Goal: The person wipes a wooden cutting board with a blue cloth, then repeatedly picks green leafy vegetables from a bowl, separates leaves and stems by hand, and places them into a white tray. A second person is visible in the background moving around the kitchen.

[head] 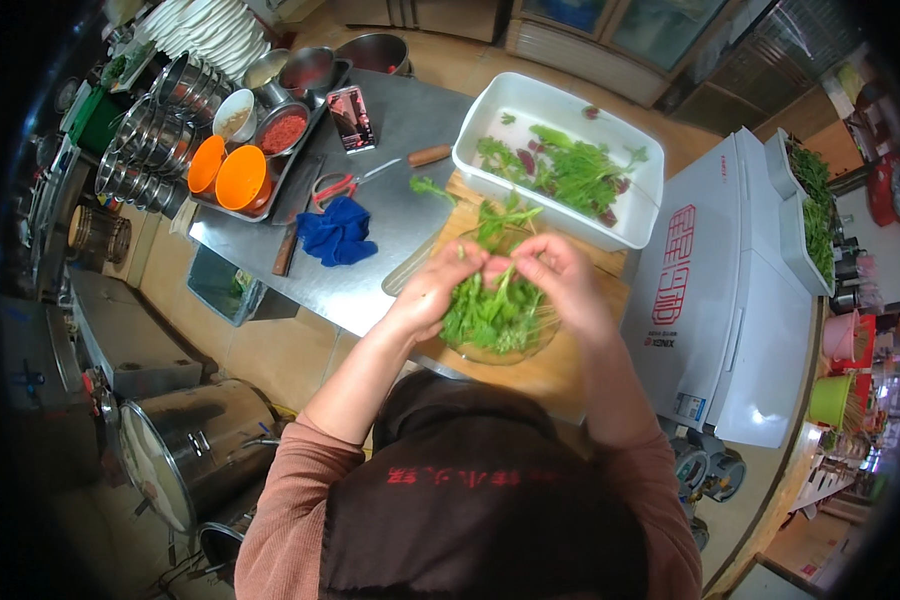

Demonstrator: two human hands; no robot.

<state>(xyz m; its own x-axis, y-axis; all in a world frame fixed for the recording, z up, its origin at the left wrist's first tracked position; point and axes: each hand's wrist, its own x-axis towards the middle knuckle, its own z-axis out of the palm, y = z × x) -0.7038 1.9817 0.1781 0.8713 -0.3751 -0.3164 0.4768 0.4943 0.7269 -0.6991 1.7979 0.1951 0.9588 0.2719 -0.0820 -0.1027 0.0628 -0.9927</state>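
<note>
Both hands meet over a clear round bowl [495, 358] heaped with leafy green herbs [491, 319]. My left hand [441, 281] pinches green stems from the left side. On the other side, my right hand [559, 274] has its thumb and forefinger closed on stems of the same greens. Some leaves stick up beyond the fingers. The bowl stands on a wooden cutting board [562, 382]. Just behind the board, a white plastic tub [645, 225] holds more leafy herbs and dark red leaves.
On the steel table lie a blue cloth [337, 231], red-handled scissors [334, 187], a cleaver [286, 251] and a wooden handle [429, 155]. A phone [351, 120] stands near a tray with orange bowls [244, 178]. A white chest freezer [709, 285] is at right, a lined bin [225, 296] below left.
</note>
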